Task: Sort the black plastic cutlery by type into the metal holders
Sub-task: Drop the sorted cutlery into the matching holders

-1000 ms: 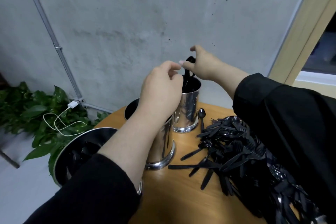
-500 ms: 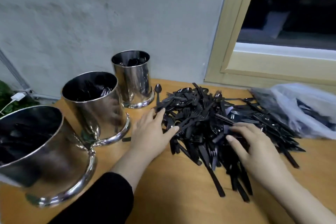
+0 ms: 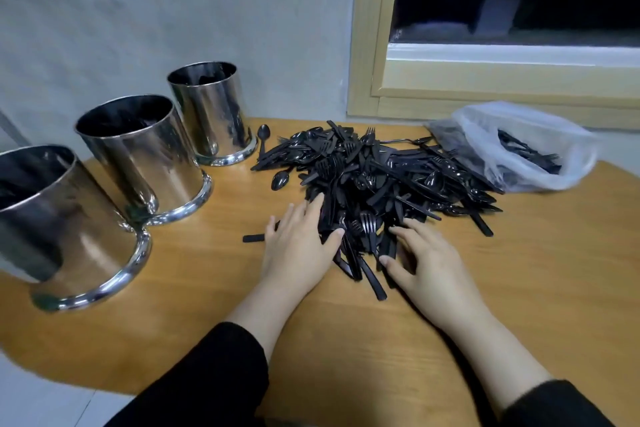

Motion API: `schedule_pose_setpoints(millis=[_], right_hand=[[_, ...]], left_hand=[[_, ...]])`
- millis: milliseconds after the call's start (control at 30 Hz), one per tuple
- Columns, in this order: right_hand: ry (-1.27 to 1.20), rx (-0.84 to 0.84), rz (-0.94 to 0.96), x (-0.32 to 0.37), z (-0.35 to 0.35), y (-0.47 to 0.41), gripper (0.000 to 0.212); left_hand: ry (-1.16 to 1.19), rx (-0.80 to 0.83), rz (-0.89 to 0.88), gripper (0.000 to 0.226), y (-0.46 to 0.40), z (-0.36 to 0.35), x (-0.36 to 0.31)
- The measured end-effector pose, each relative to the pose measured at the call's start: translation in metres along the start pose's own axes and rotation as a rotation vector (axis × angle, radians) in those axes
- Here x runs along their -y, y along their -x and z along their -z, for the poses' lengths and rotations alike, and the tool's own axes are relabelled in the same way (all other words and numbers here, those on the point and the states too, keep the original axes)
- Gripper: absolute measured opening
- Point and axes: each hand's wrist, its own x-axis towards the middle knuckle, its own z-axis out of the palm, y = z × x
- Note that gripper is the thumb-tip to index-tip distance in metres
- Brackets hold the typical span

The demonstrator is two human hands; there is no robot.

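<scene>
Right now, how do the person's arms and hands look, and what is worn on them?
Both hands are bare: left hand, right hand, no gloves, rings or watch visible. Black long sleeves, pushed up, leave the forearms uncovered: left sleeve, right sleeve.

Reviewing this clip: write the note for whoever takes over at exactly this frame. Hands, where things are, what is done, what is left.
Left hand: open, flat on the near edge of the cutlery pile.
Right hand: open, fingers spread on the pile, gripping nothing.
Three metal holders stand in a row at left; dark pieces show inside, types unclear.
One loose spoon lies beside the pile; the plastic bag holds more cutlery.
Left: most of the pile is unsorted.
</scene>
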Motion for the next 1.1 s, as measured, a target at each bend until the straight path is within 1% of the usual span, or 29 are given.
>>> schedule_pose_setpoints(millis=[67,167,300,333,433,500,667,733,833,933,1000,1100], right_hand=[[-0.007,-0.017,0.015,-0.002,-0.002,-0.001,0.051],[0.018,-0.023,0.036,-0.003,-0.007,-0.002,0.05],[0.063,-0.043,0.054,-0.002,-0.009,-0.005,0.052],[0.074,-0.049,0.058,-0.002,-0.01,-0.005,0.052],[0.077,-0.061,0.06,-0.001,-0.009,-0.004,0.051],[0.078,-0.066,0.057,0.0,-0.008,-0.004,0.051],[0.068,-0.076,0.061,0.0,-0.008,-0.003,0.05],[0.063,-0.082,0.066,0.0,-0.008,-0.004,0.049],[0.053,-0.091,0.067,0.001,-0.007,-0.004,0.049],[0.038,-0.128,0.074,0.003,-0.005,-0.001,0.047],[0.039,-0.158,0.093,0.005,-0.003,0.001,0.044],[0.047,-0.179,0.133,0.007,-0.003,0.006,0.04]], left_hand=[[0.057,-0.05,-0.022,0.069,0.003,0.0,-0.002],[0.108,-0.114,0.024,0.063,-0.003,0.004,-0.005],[-0.016,-0.148,0.079,0.06,-0.018,0.008,-0.014],[-0.034,-0.15,0.084,0.057,-0.021,0.008,-0.016],[-0.043,-0.198,0.087,0.037,-0.027,0.011,-0.021],[-0.041,-0.239,0.089,0.031,-0.028,0.013,-0.019],[0.013,-0.336,0.082,0.029,-0.01,0.022,-0.001],[0.084,-0.365,0.099,0.028,0.006,0.028,0.008],[0.222,-0.355,0.109,0.031,0.035,0.034,0.012],[0.343,-0.337,0.019,0.033,0.06,0.03,0.008],[0.429,-0.322,0.0,0.037,0.067,0.023,0.007],[0.471,-0.326,0.024,0.038,0.068,0.013,0.013]])
